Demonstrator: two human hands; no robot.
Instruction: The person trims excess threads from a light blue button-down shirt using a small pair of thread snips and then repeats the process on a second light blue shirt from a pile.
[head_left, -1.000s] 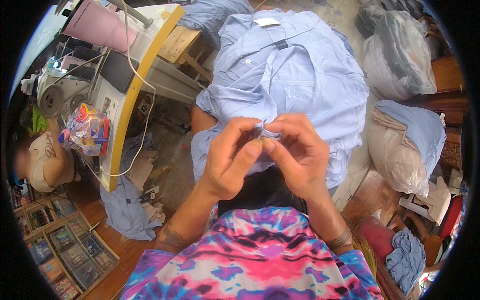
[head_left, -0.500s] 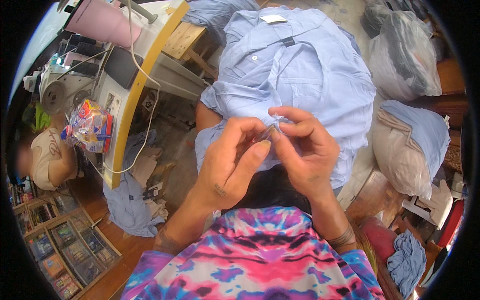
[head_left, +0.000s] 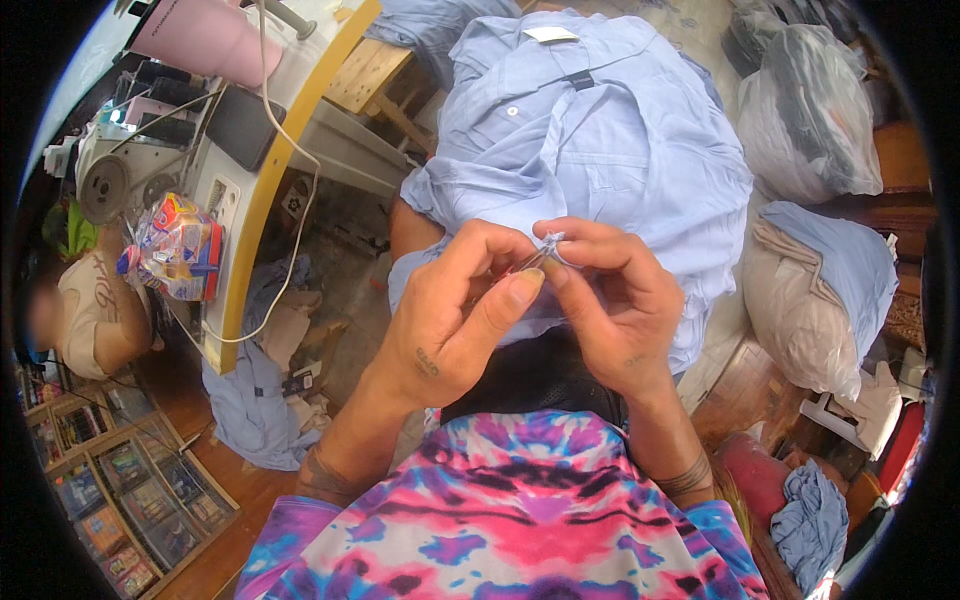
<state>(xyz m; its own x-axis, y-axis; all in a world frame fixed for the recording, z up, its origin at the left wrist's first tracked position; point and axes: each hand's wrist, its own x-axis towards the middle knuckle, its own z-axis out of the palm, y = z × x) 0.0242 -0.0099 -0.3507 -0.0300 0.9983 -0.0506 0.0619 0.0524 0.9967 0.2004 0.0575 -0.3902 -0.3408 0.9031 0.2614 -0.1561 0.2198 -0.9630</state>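
Observation:
A heap of light blue shirts point(head_left: 640, 130) lies in front of me, with a white label and a dark tag near its far end. Over its near edge my two hands meet, almost touching. My right hand point(head_left: 615, 300) pinches a small gathered bit of light blue cloth point(head_left: 551, 241) between thumb and fingers. My left hand point(head_left: 455, 310) is closed around a slim metal tool point(head_left: 527, 262) with a reddish part. The tool's tip points at the pinched cloth; fingers hide most of it, so its exact kind is unclear.
At left, a yellow-edged table point(head_left: 300, 130) bears a pink tumbler point(head_left: 205, 40), a dark phone point(head_left: 243, 127), a bread bag point(head_left: 178, 250) and a white cable. Stuffed plastic bags point(head_left: 815, 120) stand at right. A person point(head_left: 100, 310) is beyond the table. Blue cloth point(head_left: 255, 415) lies on the floor.
Both hands stay together at the same spot, with only slight finger shifts. The gathered cloth and metal tool show a little more plainly between the fingertips. The shirt heap has hardly moved.

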